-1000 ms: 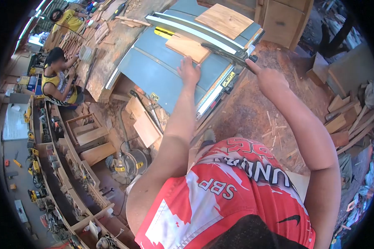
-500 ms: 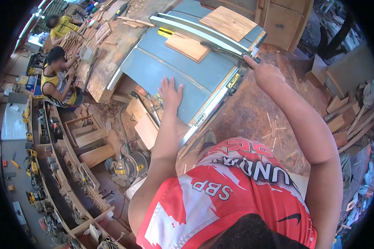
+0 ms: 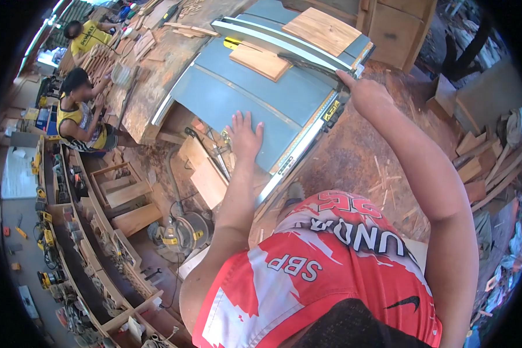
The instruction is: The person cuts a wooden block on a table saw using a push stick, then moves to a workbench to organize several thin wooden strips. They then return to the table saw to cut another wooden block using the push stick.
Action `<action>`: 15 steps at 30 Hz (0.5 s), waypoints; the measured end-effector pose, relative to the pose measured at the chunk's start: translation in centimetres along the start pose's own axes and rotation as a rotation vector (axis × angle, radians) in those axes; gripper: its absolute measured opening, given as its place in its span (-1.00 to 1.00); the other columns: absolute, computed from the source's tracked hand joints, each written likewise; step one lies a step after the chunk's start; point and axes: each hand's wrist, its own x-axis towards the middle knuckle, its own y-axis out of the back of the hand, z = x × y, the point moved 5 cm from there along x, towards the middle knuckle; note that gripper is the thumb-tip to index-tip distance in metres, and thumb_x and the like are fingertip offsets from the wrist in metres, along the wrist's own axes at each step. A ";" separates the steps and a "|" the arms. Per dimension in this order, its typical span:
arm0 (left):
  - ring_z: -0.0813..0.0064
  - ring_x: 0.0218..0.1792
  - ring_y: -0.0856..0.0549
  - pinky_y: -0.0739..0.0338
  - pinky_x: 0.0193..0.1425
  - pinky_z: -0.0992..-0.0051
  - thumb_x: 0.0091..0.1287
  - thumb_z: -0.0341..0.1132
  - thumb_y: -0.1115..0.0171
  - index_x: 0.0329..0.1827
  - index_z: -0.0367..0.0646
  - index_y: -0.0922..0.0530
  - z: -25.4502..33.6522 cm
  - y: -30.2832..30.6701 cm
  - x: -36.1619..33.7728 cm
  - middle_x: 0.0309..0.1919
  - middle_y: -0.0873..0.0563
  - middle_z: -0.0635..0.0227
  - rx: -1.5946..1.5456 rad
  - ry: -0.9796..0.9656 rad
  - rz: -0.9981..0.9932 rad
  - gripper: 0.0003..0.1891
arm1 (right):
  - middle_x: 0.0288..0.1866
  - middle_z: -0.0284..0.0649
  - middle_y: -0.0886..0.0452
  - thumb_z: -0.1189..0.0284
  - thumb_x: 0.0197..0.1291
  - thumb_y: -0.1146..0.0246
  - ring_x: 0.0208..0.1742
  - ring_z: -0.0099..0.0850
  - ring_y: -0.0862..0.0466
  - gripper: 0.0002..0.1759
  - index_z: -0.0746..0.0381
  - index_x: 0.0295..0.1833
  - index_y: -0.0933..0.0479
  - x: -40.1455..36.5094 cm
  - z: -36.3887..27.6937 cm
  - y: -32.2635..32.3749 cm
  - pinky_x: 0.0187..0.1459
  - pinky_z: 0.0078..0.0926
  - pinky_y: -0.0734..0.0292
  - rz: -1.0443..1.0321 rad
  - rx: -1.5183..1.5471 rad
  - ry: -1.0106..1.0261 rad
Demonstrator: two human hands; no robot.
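Observation:
My left hand [image 3: 245, 136] lies flat with spread fingers on the grey top of a table saw [image 3: 220, 98], close to its near left edge. My right hand [image 3: 370, 95] is closed around the near end of a black push stick [image 3: 310, 64], index finger stretched along it. The stick runs beside the long metal fence [image 3: 284, 39], its far end at the right end of a small wooden board [image 3: 260, 62]. That board lies flat on the saw top, left of the fence. Just beyond it shows a yellow piece [image 3: 232, 42]. The blade cannot be made out.
A wider board [image 3: 322, 30] rests on the saw top beyond the fence. Two people [image 3: 84, 110] work at the left by a wooden bench [image 3: 151, 87]. Boards and a hose lie below the saw's left side. Wood scraps [image 3: 383, 177] litter the floor; offcuts are stacked at the right.
My right hand and the push stick have moved slightly away from me along the fence, and the small board has shifted a little the same way. The view has also shifted slightly.

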 end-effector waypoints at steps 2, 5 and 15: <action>0.04 0.58 -0.16 0.09 0.62 -0.11 0.41 0.04 -0.16 0.47 -0.15 -0.39 0.0 0.0 0.0 0.53 -0.27 -0.02 -0.009 0.005 -0.003 -0.35 | 0.09 0.13 -0.64 0.58 0.40 0.09 0.08 0.00 -0.71 -0.23 -0.32 0.62 -0.06 0.4 -0.2 -0.1 0.09 -0.05 -0.63 0.018 -0.008 0.000; 0.05 0.59 -0.15 0.11 0.62 -0.10 0.40 0.04 -0.16 0.48 -0.16 -0.38 -0.1 0.0 0.0 0.53 -0.27 -0.02 -0.009 0.015 -0.010 -0.33 | 0.13 0.12 -0.63 0.57 0.41 0.09 0.11 -0.01 -0.70 -0.23 -0.35 0.62 -0.05 0.3 -0.6 0.6 0.10 -0.05 -0.62 -0.023 0.012 -0.029; 0.06 0.60 -0.11 0.18 0.63 -0.10 0.38 0.09 -0.18 0.51 -0.21 -0.33 -2.4 0.2 1.7 0.56 -0.22 -0.01 -0.012 0.094 -0.024 -0.26 | 0.18 0.12 -0.61 0.54 0.45 0.14 0.15 -0.01 -0.69 -0.27 -0.36 0.61 -0.07 1.9 -1.8 0.7 0.13 -0.06 -0.63 -0.011 0.008 -0.008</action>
